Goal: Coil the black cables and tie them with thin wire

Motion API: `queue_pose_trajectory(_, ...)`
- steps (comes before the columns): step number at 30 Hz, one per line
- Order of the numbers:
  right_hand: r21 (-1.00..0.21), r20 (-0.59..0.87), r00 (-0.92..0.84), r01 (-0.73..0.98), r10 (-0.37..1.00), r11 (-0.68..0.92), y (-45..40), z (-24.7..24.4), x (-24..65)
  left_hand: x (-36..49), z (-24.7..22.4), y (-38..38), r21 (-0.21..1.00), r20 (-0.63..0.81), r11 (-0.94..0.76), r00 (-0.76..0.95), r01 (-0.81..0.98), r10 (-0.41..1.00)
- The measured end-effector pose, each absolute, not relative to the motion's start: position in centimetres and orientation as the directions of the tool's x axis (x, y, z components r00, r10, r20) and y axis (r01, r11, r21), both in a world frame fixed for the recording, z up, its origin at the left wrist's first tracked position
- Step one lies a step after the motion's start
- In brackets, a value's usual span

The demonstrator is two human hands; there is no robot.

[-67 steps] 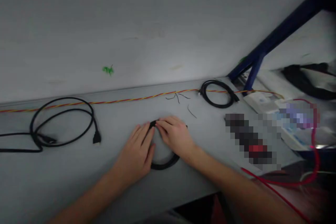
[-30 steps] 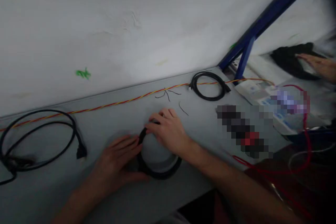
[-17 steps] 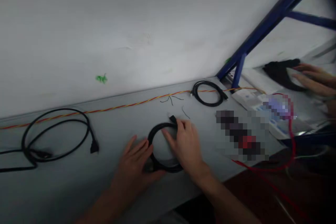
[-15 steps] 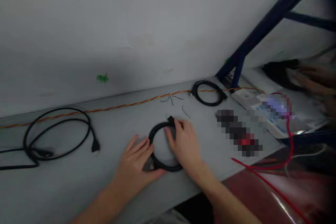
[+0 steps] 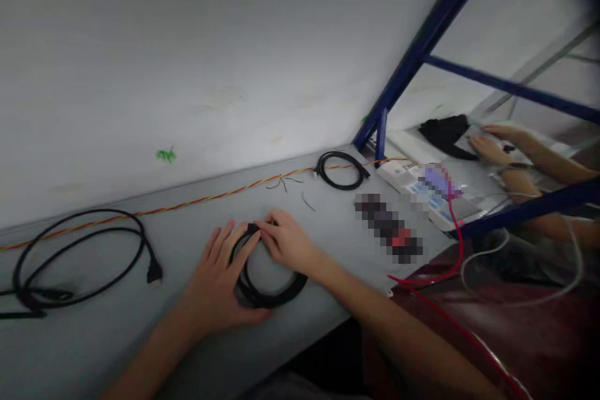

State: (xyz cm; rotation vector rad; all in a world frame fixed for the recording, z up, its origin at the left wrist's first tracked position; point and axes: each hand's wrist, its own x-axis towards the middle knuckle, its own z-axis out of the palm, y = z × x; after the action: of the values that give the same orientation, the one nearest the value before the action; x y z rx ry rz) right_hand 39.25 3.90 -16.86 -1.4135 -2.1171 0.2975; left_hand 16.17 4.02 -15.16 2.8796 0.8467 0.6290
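Note:
A black cable (image 5: 269, 300) lies in a round coil on the grey tabletop, with a dark plug (image 5: 252, 227) at its top edge. Spread over the coil's left side is my left hand (image 5: 213, 290), its fingers stretched out and its thumb along the lower edge. My right hand (image 5: 287, 242) comes in from the right, thumb and index finger pinched at the top of the coil beside the plug. The tips of both index fingers nearly meet there. My hands cover parts of the coil's left and upper right.
A loosely looped black cable (image 5: 82, 231) lies left; a neatly coiled one (image 5: 342, 170) lies behind right. Short black ties (image 5: 284, 182) lie near a red-yellow twisted wire (image 5: 206, 200). Right are a blurred-out object (image 5: 389, 228), a blue frame (image 5: 403, 75) and another person's hands (image 5: 492, 147).
The view has swung right. My right hand has moved from the coil's right side to a pinch at its top. The plug sits further left, nearer my left fingers.

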Motion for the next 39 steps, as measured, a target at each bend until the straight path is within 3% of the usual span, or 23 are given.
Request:
queue_pose_trajectory(6,-0.555,0.302,-0.295,0.719,0.907,0.419,4.4,-17.1,36.9,16.2,-15.3,4.1,0.223,0.163,-0.856,0.848,0.466,0.504)
queue_pose_trajectory(10,-0.701,0.365,-0.046,0.644,0.930,0.307,4.4,-17.7,37.0,16.1,-15.9,4.0,0.205,0.154,-0.857,0.849,0.473,0.505)
queue_pose_trajectory(13,-0.725,0.433,0.196,0.656,0.880,0.211,4.3,-17.6,39.2,16.1,-16.0,3.9,0.212,0.124,-0.847,0.847,0.487,0.517)
queue_pose_trajectory(17,-0.550,0.427,0.459,0.816,0.779,-0.180,4.1,-17.3,44.5,16.1,-15.8,3.9,0.246,0.105,-0.830,0.837,0.501,0.537)
queue_pose_trajectory(20,-0.428,0.324,0.485,0.841,0.812,-0.332,3.9,-17.5,47.0,16.2,-15.7,3.9,0.250,0.098,-0.827,0.836,0.504,0.539)
queue_pose_trajectory(27,-0.233,0.213,0.319,0.935,0.924,-0.269,4.0,-18.0,45.9,16.8,-15.4,2.9,0.224,0.115,-0.805,0.806,0.549,0.581)
queue_pose_trajectory(33,-0.196,0.111,0.155,0.972,0.982,-0.131,3.9,-17.9,46.3,17.3,-16.0,1.5,0.241,0.142,-0.747,0.738,0.620,0.659)
queue_pose_trajectory(39,0.003,0.095,0.118,0.993,0.988,-0.119,3.6,-17.5,45.3,17.6,-16.2,0.8,0.262,0.139,-0.699,0.691,0.665,0.709)
